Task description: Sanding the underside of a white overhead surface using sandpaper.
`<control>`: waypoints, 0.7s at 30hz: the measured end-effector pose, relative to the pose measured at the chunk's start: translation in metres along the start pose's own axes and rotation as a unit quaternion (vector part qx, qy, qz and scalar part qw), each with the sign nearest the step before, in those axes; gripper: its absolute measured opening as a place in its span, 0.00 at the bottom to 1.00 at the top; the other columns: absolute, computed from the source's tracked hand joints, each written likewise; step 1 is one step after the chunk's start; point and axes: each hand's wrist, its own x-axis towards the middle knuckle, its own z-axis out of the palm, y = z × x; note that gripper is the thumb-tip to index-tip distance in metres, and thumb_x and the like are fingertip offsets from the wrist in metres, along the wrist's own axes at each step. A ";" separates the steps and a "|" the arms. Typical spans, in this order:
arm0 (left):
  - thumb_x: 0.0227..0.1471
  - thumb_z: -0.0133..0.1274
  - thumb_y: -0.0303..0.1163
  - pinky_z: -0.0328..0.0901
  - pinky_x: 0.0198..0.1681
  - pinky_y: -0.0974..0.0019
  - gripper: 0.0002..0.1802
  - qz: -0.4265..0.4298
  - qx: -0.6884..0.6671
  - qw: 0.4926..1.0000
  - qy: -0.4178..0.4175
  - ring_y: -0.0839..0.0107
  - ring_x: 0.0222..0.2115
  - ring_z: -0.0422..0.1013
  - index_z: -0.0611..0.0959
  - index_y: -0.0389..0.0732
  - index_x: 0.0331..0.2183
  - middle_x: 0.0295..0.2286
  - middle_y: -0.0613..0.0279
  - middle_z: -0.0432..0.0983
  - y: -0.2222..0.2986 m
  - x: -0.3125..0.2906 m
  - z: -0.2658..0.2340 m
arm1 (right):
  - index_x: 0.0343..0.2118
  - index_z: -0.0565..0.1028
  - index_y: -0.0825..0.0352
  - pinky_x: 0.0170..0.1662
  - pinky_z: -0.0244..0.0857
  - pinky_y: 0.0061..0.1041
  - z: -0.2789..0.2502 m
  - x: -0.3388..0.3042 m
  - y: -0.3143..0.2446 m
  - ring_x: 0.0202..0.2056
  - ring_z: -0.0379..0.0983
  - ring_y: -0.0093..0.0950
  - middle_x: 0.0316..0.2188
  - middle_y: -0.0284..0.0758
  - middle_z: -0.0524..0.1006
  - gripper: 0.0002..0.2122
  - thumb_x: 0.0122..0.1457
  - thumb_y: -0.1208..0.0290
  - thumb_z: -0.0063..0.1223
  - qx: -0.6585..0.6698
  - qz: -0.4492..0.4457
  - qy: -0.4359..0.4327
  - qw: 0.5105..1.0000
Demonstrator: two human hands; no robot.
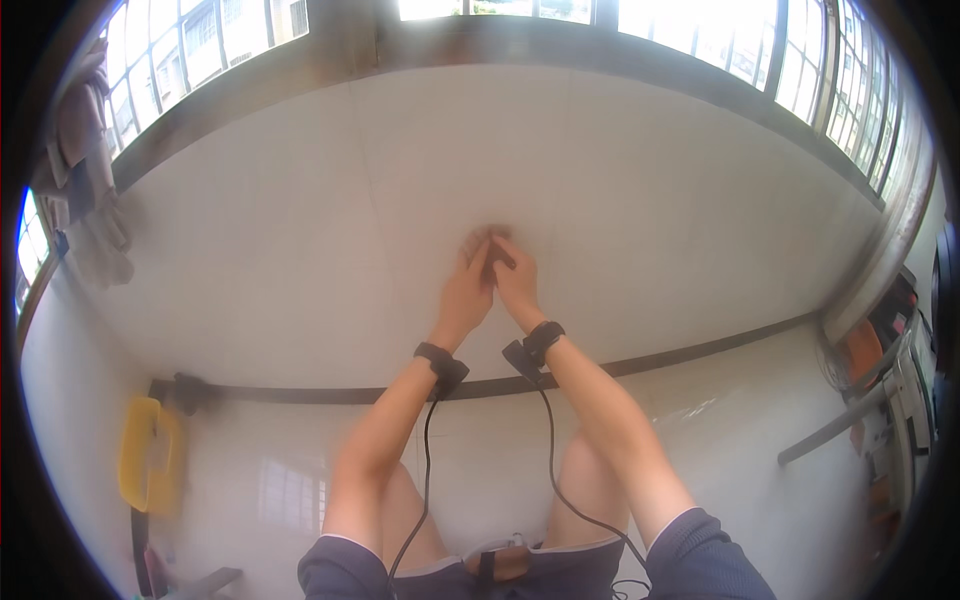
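L hand (466, 298) & R hand (517, 286) meet by the white wall (650, 200), prob. so each can steady the other. A dark bit (491, 264) sits btwn. them, blurry; can't tell if either grip's open or closed on it.

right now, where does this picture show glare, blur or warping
Head view: bright barred glass windows wash out toward white; head view: the long dark strip bows with fisheye distortion; head view: the bare left hand and bare right hand look hazy where they meet.
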 end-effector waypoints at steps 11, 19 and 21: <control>0.54 0.52 0.23 0.74 0.45 0.57 0.29 0.024 0.000 1.000 0.016 0.48 0.48 0.75 0.75 0.45 0.59 0.58 0.51 0.68 -0.005 0.006 0.015 | 0.55 0.75 0.67 0.55 0.68 0.34 -0.002 -0.010 0.001 0.49 0.76 0.43 0.48 0.48 0.79 0.24 0.52 0.81 0.47 -0.043 -0.034 0.073 0.996; 0.54 0.56 0.31 0.71 0.49 0.51 0.31 0.045 -0.087 0.987 -0.126 0.50 0.52 0.72 0.72 0.49 0.60 0.62 0.57 0.65 0.020 0.014 0.000 | 0.47 0.80 0.71 0.53 0.68 0.35 -0.040 -0.010 0.008 0.48 0.77 0.44 0.44 0.48 0.81 0.18 0.52 0.77 0.50 -0.104 0.016 0.111 0.988; 0.54 0.55 0.31 0.71 0.49 0.51 0.31 0.051 -0.076 0.990 -0.110 0.51 0.53 0.72 0.72 0.49 0.60 0.62 0.58 0.65 0.002 0.014 0.008 | 0.47 0.80 0.71 0.53 0.69 0.36 -0.033 -0.007 -0.002 0.48 0.77 0.45 0.45 0.48 0.81 0.18 0.52 0.77 0.50 -0.099 0.024 0.100 0.990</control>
